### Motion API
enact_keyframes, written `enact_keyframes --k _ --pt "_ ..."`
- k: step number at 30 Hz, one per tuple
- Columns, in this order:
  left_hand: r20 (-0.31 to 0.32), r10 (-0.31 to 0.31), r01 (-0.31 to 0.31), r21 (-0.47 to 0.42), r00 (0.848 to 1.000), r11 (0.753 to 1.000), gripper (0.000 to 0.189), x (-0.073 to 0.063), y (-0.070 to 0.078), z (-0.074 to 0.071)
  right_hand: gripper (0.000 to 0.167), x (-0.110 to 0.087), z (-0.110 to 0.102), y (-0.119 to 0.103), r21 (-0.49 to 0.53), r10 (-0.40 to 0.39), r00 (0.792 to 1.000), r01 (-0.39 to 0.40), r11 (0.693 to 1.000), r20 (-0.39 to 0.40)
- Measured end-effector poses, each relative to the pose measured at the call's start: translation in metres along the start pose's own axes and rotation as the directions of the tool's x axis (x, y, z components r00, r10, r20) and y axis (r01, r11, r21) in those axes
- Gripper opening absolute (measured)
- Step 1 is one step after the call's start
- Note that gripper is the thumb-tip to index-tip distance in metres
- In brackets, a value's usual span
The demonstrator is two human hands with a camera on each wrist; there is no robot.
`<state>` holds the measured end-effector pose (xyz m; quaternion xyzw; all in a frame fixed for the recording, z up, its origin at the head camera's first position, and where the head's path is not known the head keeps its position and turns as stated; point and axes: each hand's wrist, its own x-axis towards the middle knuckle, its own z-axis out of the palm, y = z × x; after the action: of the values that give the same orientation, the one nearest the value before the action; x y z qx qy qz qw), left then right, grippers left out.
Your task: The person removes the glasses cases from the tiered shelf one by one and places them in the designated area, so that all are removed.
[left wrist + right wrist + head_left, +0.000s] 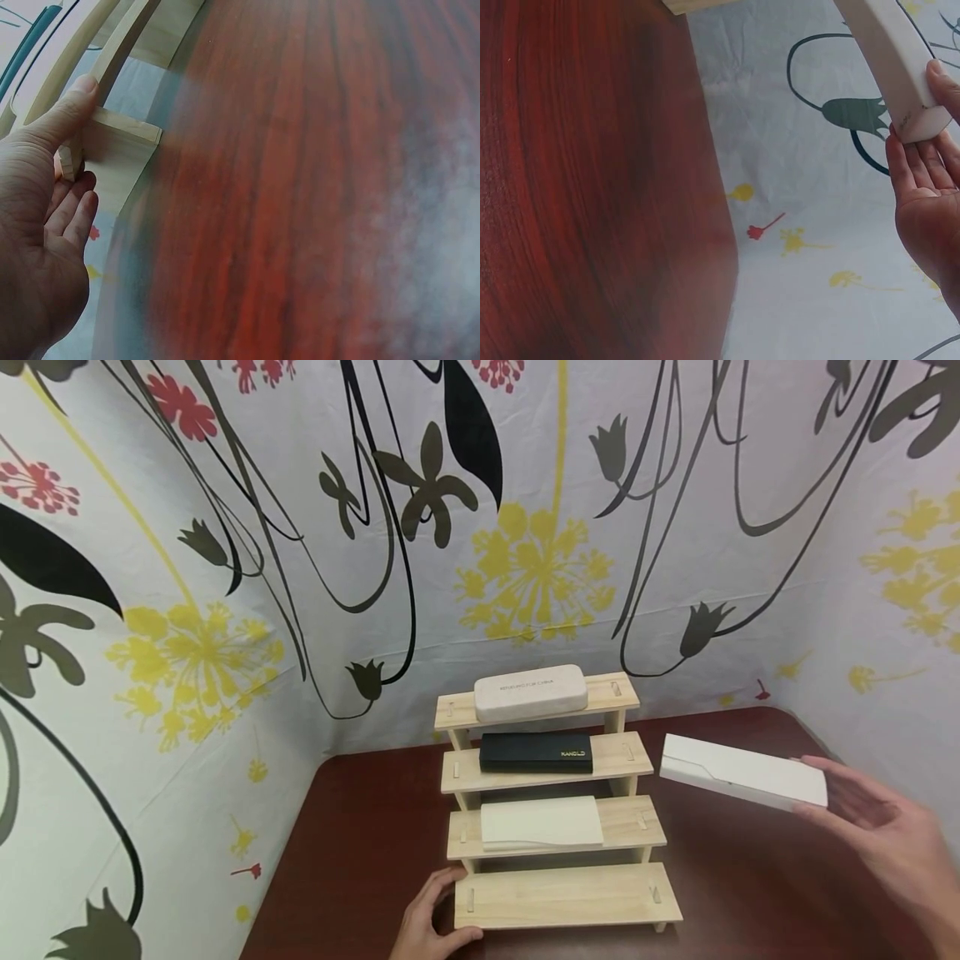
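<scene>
My left hand [426,918] grips the left end of the lowest step of a pale wooden tiered stand [570,897]. In the left wrist view the thumb lies over the edge of a wooden board [124,56], with the fingers below it. My right hand [885,835] holds a long white case [742,772] by its right end, in the air to the right of the stand. The right wrist view shows the thumb on one side of that case [892,64] and the fingers under its end.
On the stand's top step lies an off-white case [531,693] with small lettering. A black case [536,753] with gold letters sits one step down, and a cream flat case [542,823] below that. The dark red table [360,827] meets flower-printed cloth [300,610] behind.
</scene>
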<state>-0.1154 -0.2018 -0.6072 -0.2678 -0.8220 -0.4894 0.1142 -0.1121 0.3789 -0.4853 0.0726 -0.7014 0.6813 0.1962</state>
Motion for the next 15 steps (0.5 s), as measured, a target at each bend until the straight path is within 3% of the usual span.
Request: enact_keyframes --k 5,11,15 --pt "-0.001 0.028 -0.028 -0.005 1.0 1.0 0.077 0.001 -0.001 0.0 0.062 0.004 0.0 0.012 0.069 -0.013 1.0 0.013 0.998 -0.003" --pt "0.002 -0.009 0.009 -0.031 1.0 0.999 0.077 0.001 0.002 -0.001 0.062 0.009 0.002 0.027 0.062 -0.035 0.999 0.036 0.997 -0.013" --pt "0.001 0.001 -0.001 -0.016 1.0 1.0 0.076 0.001 0.001 -0.001 0.061 0.01 0.003 0.035 0.055 -0.01 1.0 0.012 0.998 -0.022"
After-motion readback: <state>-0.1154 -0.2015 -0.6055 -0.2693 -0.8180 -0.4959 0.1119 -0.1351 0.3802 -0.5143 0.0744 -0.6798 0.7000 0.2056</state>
